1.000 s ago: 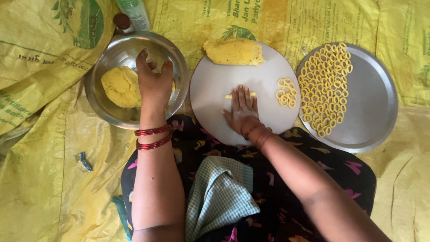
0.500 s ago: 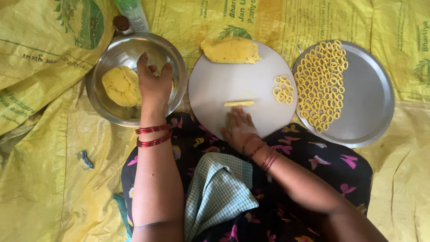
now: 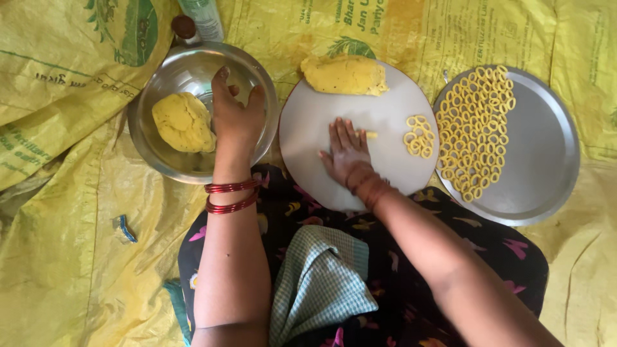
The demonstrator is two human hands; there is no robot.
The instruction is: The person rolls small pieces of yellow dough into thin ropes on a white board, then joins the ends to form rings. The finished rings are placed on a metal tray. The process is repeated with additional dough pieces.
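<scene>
My left hand (image 3: 236,119) rests inside a steel bowl (image 3: 168,164), fingers curled beside a yellow dough ball (image 3: 182,121). My right hand (image 3: 347,151) lies flat, fingers spread, on a round white board (image 3: 308,122), pressing on a thin strip of yellow dough (image 3: 371,135) whose end pokes out past the fingertips. A larger dough lump (image 3: 344,74) sits at the board's far edge. A few small dough rings (image 3: 418,136) lie on the board's right side.
A round steel plate (image 3: 546,160) on the right holds several rows of dough rings (image 3: 475,128). A bottle (image 3: 201,18) stands behind the bowl. Yellow printed sacks (image 3: 64,212) cover the floor. A checked cloth (image 3: 321,283) lies on my lap.
My right hand drew back off the dough strip, then slid forward over it again. The left hand stayed in the bowl.
</scene>
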